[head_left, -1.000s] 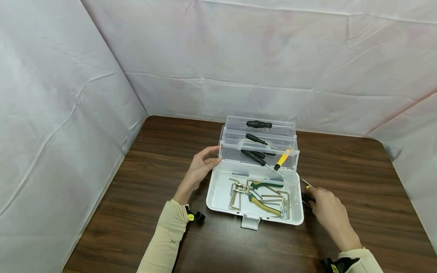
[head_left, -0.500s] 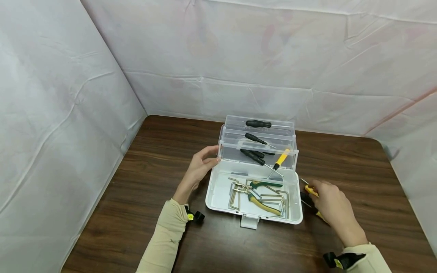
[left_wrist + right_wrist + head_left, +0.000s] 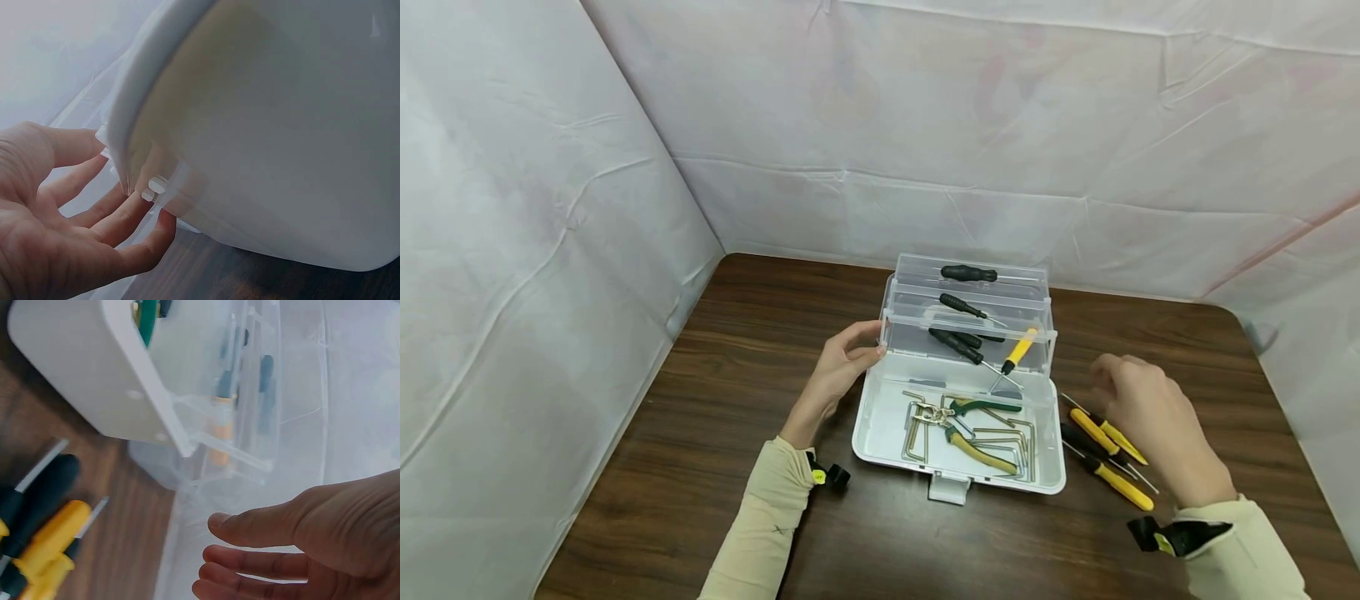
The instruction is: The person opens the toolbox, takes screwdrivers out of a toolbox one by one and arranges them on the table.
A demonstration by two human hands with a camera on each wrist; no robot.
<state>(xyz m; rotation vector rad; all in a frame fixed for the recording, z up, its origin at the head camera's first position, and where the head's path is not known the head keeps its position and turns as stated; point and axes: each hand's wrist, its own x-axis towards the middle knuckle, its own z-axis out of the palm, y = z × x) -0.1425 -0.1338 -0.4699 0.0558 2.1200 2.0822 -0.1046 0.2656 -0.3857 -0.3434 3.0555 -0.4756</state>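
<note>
A white toolbox (image 3: 880, 437) stands with its clear stepped trays (image 3: 917, 321) raised at the back. My left hand (image 3: 835, 375) holds the left edge at the trays, thumb at the corner and fingers curled behind it in the left wrist view. To the right of the box, my right hand (image 3: 1157, 417) hovers with nothing in it, fingers loosely bent. Below it on the table lie several yellow and black screwdrivers (image 3: 1127, 489), seen also in the right wrist view as a yellow handle (image 3: 59, 531). Green-and-yellow pliers (image 3: 973, 450) lie in the box among hex keys (image 3: 1030, 446).
Black screwdrivers (image 3: 955, 343) and a yellow one (image 3: 1020, 348) lie in the trays. A latch (image 3: 949, 490) juts from the front of the box. The brown wooden table (image 3: 760, 300) ends against white cloth walls (image 3: 970, 125) at the back and left.
My right hand has let go of a yellow-handled screwdriver at the box's right and moved up and right, uncovering the screwdrivers on the table. My left hand has stayed put.
</note>
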